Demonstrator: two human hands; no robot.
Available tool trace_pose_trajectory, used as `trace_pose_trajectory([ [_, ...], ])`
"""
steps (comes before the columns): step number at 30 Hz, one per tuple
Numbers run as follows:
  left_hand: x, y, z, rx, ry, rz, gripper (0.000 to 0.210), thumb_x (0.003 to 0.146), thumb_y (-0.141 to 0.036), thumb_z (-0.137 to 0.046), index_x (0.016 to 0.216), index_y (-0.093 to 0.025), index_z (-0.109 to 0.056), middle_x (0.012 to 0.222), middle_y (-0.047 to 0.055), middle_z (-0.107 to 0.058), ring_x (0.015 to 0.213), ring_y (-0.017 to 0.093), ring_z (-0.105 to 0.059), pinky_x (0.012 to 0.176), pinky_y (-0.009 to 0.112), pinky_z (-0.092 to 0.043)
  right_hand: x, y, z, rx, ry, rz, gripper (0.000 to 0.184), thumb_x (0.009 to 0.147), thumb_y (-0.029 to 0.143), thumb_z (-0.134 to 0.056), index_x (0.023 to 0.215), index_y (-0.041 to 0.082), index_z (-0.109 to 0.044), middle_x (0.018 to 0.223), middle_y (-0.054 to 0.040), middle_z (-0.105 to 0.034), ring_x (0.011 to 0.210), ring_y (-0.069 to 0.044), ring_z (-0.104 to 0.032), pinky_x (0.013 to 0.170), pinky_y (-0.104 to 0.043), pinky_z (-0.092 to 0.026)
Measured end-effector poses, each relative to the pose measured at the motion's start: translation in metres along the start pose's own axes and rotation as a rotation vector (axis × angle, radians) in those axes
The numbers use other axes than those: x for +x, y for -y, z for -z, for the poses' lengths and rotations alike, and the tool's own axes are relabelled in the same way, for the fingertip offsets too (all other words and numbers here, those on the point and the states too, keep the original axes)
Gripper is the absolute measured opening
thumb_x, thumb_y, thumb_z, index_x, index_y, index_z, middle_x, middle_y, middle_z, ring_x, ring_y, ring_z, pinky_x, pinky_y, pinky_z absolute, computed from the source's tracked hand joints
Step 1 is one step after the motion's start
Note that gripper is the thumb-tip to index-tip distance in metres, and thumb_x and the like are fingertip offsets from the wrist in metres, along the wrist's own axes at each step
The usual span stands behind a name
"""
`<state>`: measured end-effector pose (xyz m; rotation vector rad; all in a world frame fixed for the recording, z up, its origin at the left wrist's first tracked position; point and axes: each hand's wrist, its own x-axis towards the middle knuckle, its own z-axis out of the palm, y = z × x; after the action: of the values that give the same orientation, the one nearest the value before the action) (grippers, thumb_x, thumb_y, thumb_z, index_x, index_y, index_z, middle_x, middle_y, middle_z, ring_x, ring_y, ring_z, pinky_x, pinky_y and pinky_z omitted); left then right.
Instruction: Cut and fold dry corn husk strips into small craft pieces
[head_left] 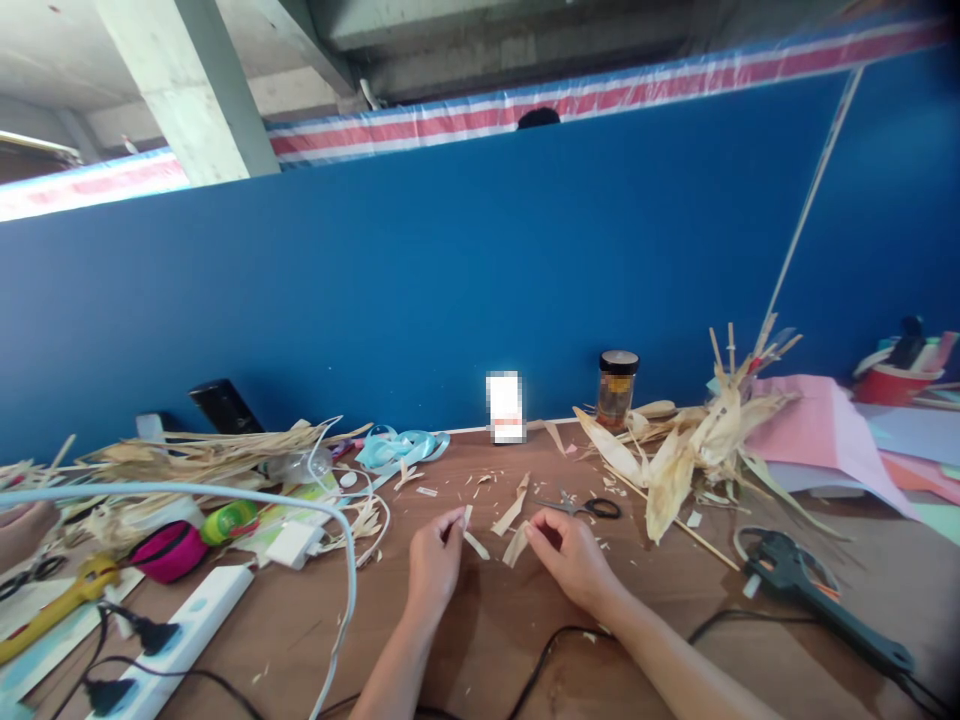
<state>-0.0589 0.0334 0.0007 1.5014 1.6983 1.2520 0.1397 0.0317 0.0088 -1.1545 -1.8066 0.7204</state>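
My left hand (439, 555) is closed, thumb and fingertips pinching a narrow strip of dried corn husk (475, 546). To its right, my right hand (564, 553) pinches a wider piece of corn husk (516, 548) between thumb and forefinger. The two hands are apart, just above the brown table (495, 620). Another husk piece (513, 506) lies on the wood beyond them. Behind my right hand rest black-handled scissors (600, 508), their blades toward the left. Small husk scraps are scattered around.
At right lie a glue gun (817, 590), a heap of corn husks (675, 470) and pink paper (810, 420). A lidded jar (618, 390) stands by the blue partition (450, 280). Left are a power strip (187, 630), a white cable (346, 560) and blue ribbon (401, 447). Another person's hand (26, 530) shows far left.
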Motion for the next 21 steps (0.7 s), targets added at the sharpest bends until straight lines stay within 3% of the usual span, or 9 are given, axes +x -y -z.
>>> trace_pose_trajectory([
  [4,0.000,0.001,0.001,0.079,0.016,-0.020,0.032,0.074,-0.032,-0.046,0.094,-0.016,-0.065,0.092,0.008,-0.068,0.085,0.023,-0.062,0.077,0.035,-0.044,0.001,0.002,0.002,0.017,-0.005,-0.007,0.023,0.079,0.032,-0.044,0.063,0.017,-0.053,0.057,0.0015,-0.053,0.055,-0.012,-0.047,0.054,-0.021,-0.034],
  [8,0.000,0.006,0.001,0.132,-0.046,-0.028,0.030,0.074,-0.028,-0.047,0.096,-0.016,-0.064,0.089,0.010,-0.069,0.081,0.023,-0.063,0.075,0.036,-0.045,0.000,0.003,0.002,0.054,-0.010,-0.013,0.024,0.078,0.035,-0.044,0.064,0.018,-0.054,0.058,0.0009,-0.054,0.056,-0.013,-0.048,0.054,-0.022,-0.035],
  [12,-0.001,0.004,0.002,0.236,-0.121,-0.105,0.030,0.077,-0.026,-0.044,0.097,-0.015,-0.063,0.096,0.012,-0.066,0.086,0.023,-0.061,0.077,0.037,-0.044,0.000,0.000,0.001,0.080,-0.012,-0.032,0.024,0.077,0.035,-0.046,0.064,0.017,-0.054,0.058,0.0009,-0.055,0.055,-0.013,-0.049,0.054,-0.022,-0.036],
  [16,-0.009,-0.009,-0.003,0.192,-0.151,-0.207,0.029,0.079,-0.028,-0.042,0.097,-0.016,-0.061,0.091,0.009,-0.065,0.081,0.020,-0.060,0.073,0.033,-0.046,0.001,-0.008,-0.003,0.175,-0.008,-0.079,0.021,0.077,0.035,-0.047,0.067,0.017,-0.053,0.058,0.0011,-0.056,0.055,-0.013,-0.052,0.054,-0.022,-0.038],
  [18,-0.017,-0.017,-0.008,0.139,-0.116,-0.322,0.027,0.078,-0.029,-0.045,0.095,-0.016,-0.061,0.085,0.008,-0.065,0.072,0.016,-0.060,0.068,0.028,-0.047,0.002,-0.013,-0.005,0.264,-0.013,-0.134,0.022,0.076,0.037,-0.048,0.069,0.017,-0.052,0.058,0.0008,-0.057,0.056,-0.013,-0.054,0.053,-0.022,-0.039],
  [21,-0.030,-0.023,-0.018,0.160,0.102,-0.507,0.035,0.070,-0.031,-0.058,0.103,-0.019,-0.057,0.081,0.006,-0.064,0.069,0.015,-0.059,0.065,0.025,-0.048,0.004,-0.019,-0.008,0.431,-0.043,-0.259,0.022,0.073,0.040,-0.052,0.071,0.018,-0.048,0.057,0.0017,-0.057,0.055,-0.014,-0.056,0.049,-0.022,-0.039],
])
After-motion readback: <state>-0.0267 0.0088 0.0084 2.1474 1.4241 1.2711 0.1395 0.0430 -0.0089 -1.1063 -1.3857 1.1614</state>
